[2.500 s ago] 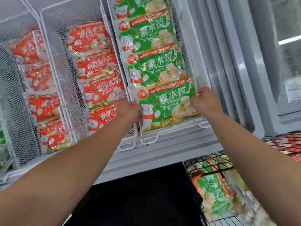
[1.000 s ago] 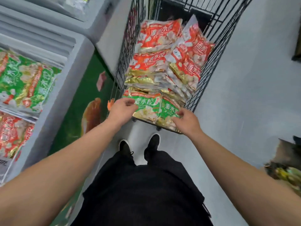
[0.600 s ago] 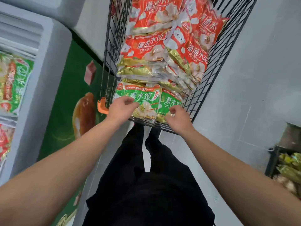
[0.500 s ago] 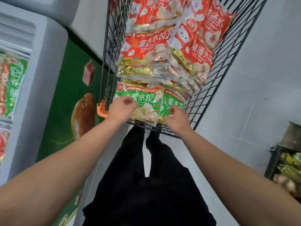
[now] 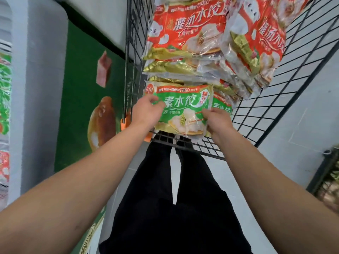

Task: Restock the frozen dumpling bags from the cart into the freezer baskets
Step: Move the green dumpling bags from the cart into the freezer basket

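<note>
At 9 o'clock the freezer (image 5: 34, 88) shows only its grey outer wall and a green poster, with a sliver of bagged stock at the far left edge; its baskets are out of sight.

Just left of centre, the left hand (image 5: 146, 112) has its fingers curled over the left edge of a green dumpling bag (image 5: 183, 110), thumb on the printed face. The bag sits at the near end of the wire cart (image 5: 275, 110), its lower edge overhanging the cart's front rim. At 3 o'clock from the bag, the right hand (image 5: 218, 121) pinches its right edge, fingers tucked behind.

To do this lift well, I judge both hands should raise the bag evenly and draw it toward the body, clear of the stack, since its top edge lies under the gold seam of the bags above. A second green bag (image 5: 222, 109) touches it at 3 o'clock and could drag along, so the right hand should hold only 1 bag.

At 12 and 1 o'clock lie red dumpling bags (image 5: 189, 32), piled and overlapping. How many sit underneath cannot be counted. The top of the pile is cut off by the frame. At the far right edge, a dark crate (image 5: 328, 180) holds something blurred.
</note>
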A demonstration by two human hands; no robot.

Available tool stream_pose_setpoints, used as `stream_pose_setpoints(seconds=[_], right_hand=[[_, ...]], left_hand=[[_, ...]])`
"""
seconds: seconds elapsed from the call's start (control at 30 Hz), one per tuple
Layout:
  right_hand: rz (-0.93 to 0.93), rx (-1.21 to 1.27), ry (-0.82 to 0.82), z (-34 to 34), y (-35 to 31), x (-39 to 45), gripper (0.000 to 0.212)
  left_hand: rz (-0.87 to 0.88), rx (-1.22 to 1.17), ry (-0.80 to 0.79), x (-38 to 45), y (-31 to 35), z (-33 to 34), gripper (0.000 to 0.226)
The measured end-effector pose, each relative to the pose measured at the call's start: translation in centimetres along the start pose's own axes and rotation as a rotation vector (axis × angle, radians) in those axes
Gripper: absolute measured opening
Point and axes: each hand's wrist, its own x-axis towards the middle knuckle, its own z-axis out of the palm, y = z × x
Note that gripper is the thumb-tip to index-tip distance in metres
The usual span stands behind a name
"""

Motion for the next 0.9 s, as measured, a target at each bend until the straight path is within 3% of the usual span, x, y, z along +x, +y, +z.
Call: stream_pose_setpoints(seconds=[0.1, 0.27, 0.37, 0.57, 0.7, 0.9], right_hand=[[-0.031, -0.051, -0.021, -2.3, 0.5, 0.2, 0.008], [0.045, 0.087, 0.176, -4.0, 1.8, 2.1, 0.016], [0.097, 0.237, 0.126, -3.4, 1.9, 2.4, 0.011], [0.063, 0.256, 0.101, -4.2, 0.9, 1.7, 0.007], [-0.006, 0.16, 0.147, -5.5, -0.4, 0.9, 0.006], [-0.162, 0.158, 0.045, -7.2, -0.7, -4.7, 0.018]], left_hand=[[-0.043, -0.008, 0.006, 1.5, 0.8, 0.6, 0.042], [-0.242, -0.147, -0.003, 4.4, 1.3, 2.3, 0.03], [-0.364, -0.182, -0.063, 5.5, 0.6, 2.7, 0.017], [-0.569, -0.346, -0.123, 4.7, -0.4, 2.5, 0.023], [-0.5, -0.396, -0.175, 2.9, 0.2, 3.2, 0.023], [-0.227, -0.625, -0.157, -4.3, 1.5, -0.5, 0.013]])
